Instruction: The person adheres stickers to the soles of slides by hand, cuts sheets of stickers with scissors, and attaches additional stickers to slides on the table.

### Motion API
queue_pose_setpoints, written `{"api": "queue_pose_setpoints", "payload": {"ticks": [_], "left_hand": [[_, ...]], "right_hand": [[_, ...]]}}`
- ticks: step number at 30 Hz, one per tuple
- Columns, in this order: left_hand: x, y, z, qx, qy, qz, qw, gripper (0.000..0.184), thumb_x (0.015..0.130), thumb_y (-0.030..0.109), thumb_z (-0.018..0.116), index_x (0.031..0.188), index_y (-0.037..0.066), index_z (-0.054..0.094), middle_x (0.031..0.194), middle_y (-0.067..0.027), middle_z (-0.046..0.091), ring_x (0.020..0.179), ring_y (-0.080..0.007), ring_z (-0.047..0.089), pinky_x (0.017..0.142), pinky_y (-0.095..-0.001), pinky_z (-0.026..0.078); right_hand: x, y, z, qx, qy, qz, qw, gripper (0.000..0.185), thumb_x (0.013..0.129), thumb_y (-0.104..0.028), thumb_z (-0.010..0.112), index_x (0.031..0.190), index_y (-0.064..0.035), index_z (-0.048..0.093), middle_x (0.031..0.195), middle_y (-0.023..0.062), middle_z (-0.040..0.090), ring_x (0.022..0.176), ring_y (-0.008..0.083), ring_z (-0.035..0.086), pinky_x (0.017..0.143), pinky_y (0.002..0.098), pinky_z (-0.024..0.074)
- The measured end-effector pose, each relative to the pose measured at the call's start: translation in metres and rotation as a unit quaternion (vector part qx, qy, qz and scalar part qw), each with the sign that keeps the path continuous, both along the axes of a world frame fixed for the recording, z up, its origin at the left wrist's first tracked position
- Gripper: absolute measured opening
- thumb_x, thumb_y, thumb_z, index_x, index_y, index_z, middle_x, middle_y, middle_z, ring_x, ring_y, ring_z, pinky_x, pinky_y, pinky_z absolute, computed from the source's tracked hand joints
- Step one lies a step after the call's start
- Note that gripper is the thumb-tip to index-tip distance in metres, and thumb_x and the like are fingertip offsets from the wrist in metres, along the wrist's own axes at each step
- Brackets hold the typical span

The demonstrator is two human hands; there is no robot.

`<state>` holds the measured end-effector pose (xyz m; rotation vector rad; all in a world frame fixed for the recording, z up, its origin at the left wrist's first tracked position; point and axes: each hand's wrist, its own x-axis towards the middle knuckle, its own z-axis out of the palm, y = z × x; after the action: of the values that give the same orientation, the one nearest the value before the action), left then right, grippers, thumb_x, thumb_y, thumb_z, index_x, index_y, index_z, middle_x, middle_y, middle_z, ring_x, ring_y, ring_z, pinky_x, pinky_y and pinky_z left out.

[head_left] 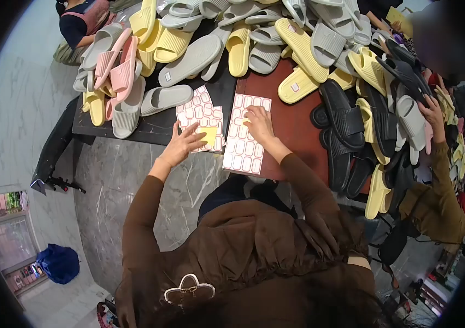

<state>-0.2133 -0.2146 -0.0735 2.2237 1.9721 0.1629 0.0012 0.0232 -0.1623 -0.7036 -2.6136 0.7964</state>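
Observation:
Sheets of red-bordered white labels lie on the table. One long label sheet (242,145) is at the centre, near the table's front edge. My right hand (260,124) rests over its upper right part, fingers bent; a bit of yellow shows by the fingertips, too small to make out. Left of it, several overlapping label sheets (194,102) are spread out, with a small yellow paper (209,136) on top. My left hand (179,144) is at the left side of that yellow paper, its fingers apart and nothing seen in them.
Grey, yellow and pink slippers (191,60) are heaped along the back of the table (292,131). Black slippers (343,115) stand at the right. A co-worker's hand (433,113) touches slippers at the far right. Another person is at the upper left.

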Motion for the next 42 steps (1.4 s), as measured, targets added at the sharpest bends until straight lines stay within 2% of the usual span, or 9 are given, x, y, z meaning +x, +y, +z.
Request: {"api": "queue_pose_setpoints", "payload": {"ticks": [6, 9, 13, 21, 25, 29, 33, 37, 42], "left_hand": [[-0.001, -0.010, -0.016, -0.018, -0.026, -0.030, 0.999, 0.046, 0.076, -0.004, 0.058, 0.115, 0.020, 0.066, 0.138, 0.0014, 0.053, 0.140, -0.0244, 0.035, 0.112, -0.0640, 0.017], [-0.001, -0.010, -0.021, -0.031, -0.048, -0.046, 0.997, 0.045, 0.076, -0.003, 0.058, 0.114, 0.019, 0.066, 0.138, 0.0007, 0.053, 0.139, -0.0245, 0.036, 0.112, -0.0629, 0.019], [-0.004, -0.007, -0.028, 0.004, -0.075, -0.087, 0.993, 0.044, 0.075, -0.003, 0.059, 0.114, 0.018, 0.065, 0.138, 0.0000, 0.052, 0.139, -0.0249, 0.036, 0.113, -0.0618, 0.021], [-0.041, 0.001, -0.021, -0.001, -0.037, -0.079, 0.996, 0.046, 0.074, -0.002, 0.061, 0.116, 0.017, 0.063, 0.141, -0.0016, 0.049, 0.141, -0.0266, 0.032, 0.113, -0.0636, 0.017], [-0.031, 0.007, 0.006, -0.056, -0.036, -0.057, 0.996, 0.053, 0.071, 0.002, 0.064, 0.122, 0.016, 0.057, 0.145, -0.0050, 0.043, 0.144, -0.0301, 0.025, 0.112, -0.0658, 0.015], [-0.020, 0.016, 0.012, -0.073, -0.034, -0.063, 0.995, 0.054, 0.072, 0.007, 0.062, 0.125, 0.014, 0.052, 0.146, -0.0080, 0.039, 0.143, -0.0341, 0.023, 0.111, -0.0668, 0.014], [-0.013, 0.031, -0.004, 0.008, -0.078, -0.033, 0.996, 0.057, 0.073, 0.013, 0.064, 0.129, 0.012, 0.050, 0.147, -0.0099, 0.036, 0.143, -0.0350, 0.022, 0.110, -0.0685, 0.014], [0.002, 0.043, -0.005, 0.046, -0.096, -0.008, 0.994, 0.058, 0.077, 0.021, 0.067, 0.132, 0.014, 0.049, 0.149, -0.0099, 0.034, 0.143, -0.0372, 0.020, 0.107, -0.0715, 0.015], [0.000, 0.039, -0.019, 0.054, -0.045, 0.071, 0.995, 0.065, 0.080, 0.035, 0.069, 0.139, 0.019, 0.046, 0.152, -0.0113, 0.030, 0.143, -0.0405, 0.019, 0.104, -0.0737, 0.014]], "right_hand": [[-0.016, 0.036, 0.025, 0.073, 0.042, -0.116, 0.990, 0.046, 0.072, -0.019, 0.079, 0.111, -0.0027, 0.063, 0.124, 0.0141, 0.055, 0.125, 0.0322, 0.043, 0.101, 0.0460, 0.0362], [-0.031, 0.050, 0.056, -0.014, -0.271, -0.134, 0.953, 0.044, 0.066, -0.023, 0.084, 0.102, -0.0037, 0.067, 0.128, 0.0150, 0.053, 0.129, 0.0311, 0.038, 0.102, 0.0459, 0.0350], [-0.031, 0.044, 0.060, -0.027, -0.298, -0.137, 0.944, 0.042, 0.064, -0.022, 0.085, 0.096, -0.0028, 0.067, 0.118, 0.0161, 0.061, 0.120, 0.0320, 0.050, 0.094, 0.0447, 0.0421], [0.028, 0.088, 0.030, -0.154, -0.102, -0.038, 0.982, 0.034, 0.070, -0.007, 0.076, 0.102, -0.0005, 0.066, 0.084, 0.0115, 0.069, 0.078, 0.0285, 0.066, 0.073, 0.0358, 0.0523], [0.045, 0.100, 0.032, -0.363, -0.065, -0.041, 0.929, 0.036, 0.070, -0.003, 0.073, 0.105, 0.0012, 0.065, 0.090, 0.0081, 0.069, 0.084, 0.0194, 0.065, 0.077, 0.0318, 0.0513], [0.029, 0.098, 0.054, -0.348, -0.002, -0.019, 0.937, 0.032, 0.069, -0.002, 0.073, 0.099, 0.0027, 0.065, 0.087, 0.0048, 0.068, 0.081, 0.0130, 0.062, 0.074, 0.0296, 0.0507], [-0.030, 0.100, 0.066, -0.265, -0.017, 0.063, 0.962, 0.040, 0.066, -0.009, 0.076, 0.104, 0.0012, 0.065, 0.084, 0.0093, 0.069, 0.079, 0.0157, 0.063, 0.074, 0.0314, 0.0509], [-0.106, 0.094, 0.069, -0.164, -0.104, 0.149, 0.970, 0.045, 0.063, -0.018, 0.078, 0.102, -0.0013, 0.066, 0.091, 0.0161, 0.070, 0.083, 0.0275, 0.067, 0.076, 0.0357, 0.0519], [-0.163, 0.068, 0.073, -0.105, -0.081, 0.157, 0.979, 0.042, 0.066, -0.015, 0.075, 0.103, -0.0010, 0.063, 0.102, 0.0182, 0.067, 0.095, 0.0331, 0.064, 0.081, 0.0411, 0.0504]]}}
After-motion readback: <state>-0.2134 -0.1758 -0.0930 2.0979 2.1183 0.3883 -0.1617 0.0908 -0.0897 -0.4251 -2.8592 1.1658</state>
